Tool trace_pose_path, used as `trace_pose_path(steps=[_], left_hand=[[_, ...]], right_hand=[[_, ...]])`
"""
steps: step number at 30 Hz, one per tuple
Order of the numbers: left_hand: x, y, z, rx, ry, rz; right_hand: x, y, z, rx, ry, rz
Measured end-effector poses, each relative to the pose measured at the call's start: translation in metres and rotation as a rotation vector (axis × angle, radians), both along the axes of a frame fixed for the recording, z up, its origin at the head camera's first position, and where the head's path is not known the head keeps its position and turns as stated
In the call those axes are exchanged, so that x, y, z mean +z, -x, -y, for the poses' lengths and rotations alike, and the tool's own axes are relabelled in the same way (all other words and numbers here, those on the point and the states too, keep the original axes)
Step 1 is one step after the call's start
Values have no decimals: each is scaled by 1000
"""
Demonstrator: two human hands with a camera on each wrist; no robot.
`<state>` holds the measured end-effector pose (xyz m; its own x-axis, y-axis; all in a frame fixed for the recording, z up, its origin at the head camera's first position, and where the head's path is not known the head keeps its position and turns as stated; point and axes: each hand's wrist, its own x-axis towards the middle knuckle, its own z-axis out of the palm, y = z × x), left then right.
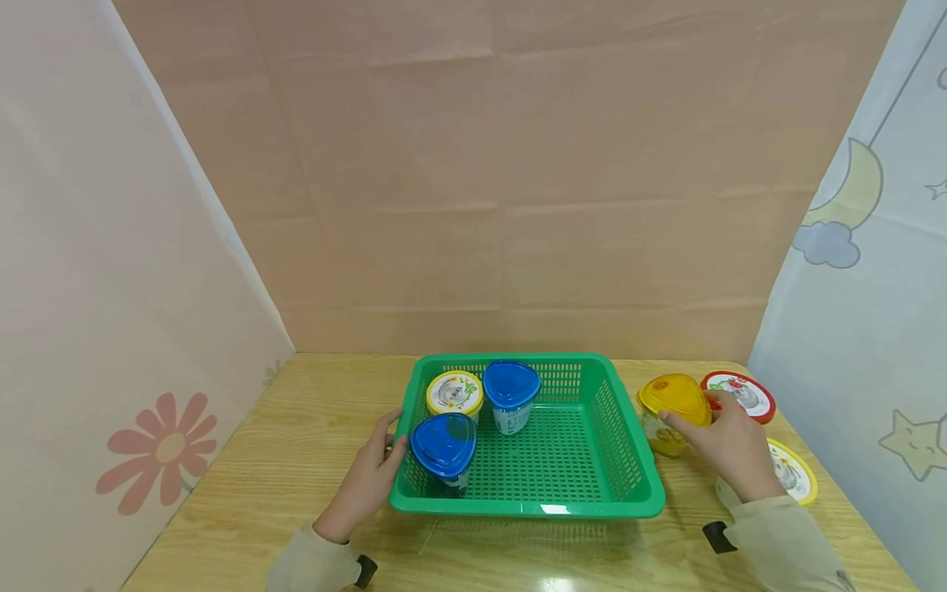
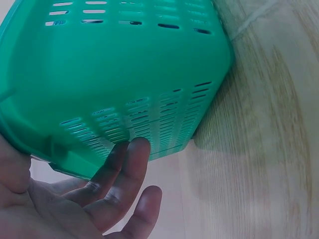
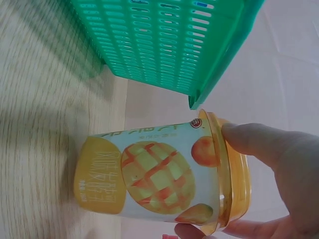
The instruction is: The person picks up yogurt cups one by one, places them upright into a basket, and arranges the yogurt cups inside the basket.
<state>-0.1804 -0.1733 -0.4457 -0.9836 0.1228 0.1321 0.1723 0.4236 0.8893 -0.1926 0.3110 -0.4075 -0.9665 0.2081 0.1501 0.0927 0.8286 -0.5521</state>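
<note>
My left hand (image 1: 371, 467) holds the left rim of a green plastic basket (image 1: 533, 508). In the left wrist view, its fingers curl under the rim along the slotted outer wall. My right hand (image 1: 728, 436) grips a mango-pictured yogurt cup (image 3: 159, 174) by its yellow lid (image 1: 673, 396), with the thumb on the lid's near side. That cup is upright just right of the basket, its base close to the tabletop. Inside the basket's left half stand two blue-lidded cups (image 1: 444, 444) and a tub with a yellow-rimmed lid (image 1: 455, 392).
Behind my right hand is a tub with a red-rimmed lid (image 1: 747, 396). Another yellow-rimmed tub (image 1: 795, 477) is partly hidden by the right wrist. The wooden table (image 1: 296, 427) meets a tan cloth backdrop (image 1: 473, 205) and patterned side cloths.
</note>
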Motion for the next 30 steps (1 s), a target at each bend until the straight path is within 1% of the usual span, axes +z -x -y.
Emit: trace_pose_path(steps=[8,12,22,30], left_hand=[[1,-1,-1,-3,-3,-8],[0,-1,-1,-2,-9,-7],[0,-1,0,1,-8,0],[0,0,0,5,12,-2]], right_hand=[[2,-1,0,0,-9,-54],[5,-3,1,-5,11,-68],[14,-7,4,-40,63,-150],[27,-12,10,-49,106,-179]])
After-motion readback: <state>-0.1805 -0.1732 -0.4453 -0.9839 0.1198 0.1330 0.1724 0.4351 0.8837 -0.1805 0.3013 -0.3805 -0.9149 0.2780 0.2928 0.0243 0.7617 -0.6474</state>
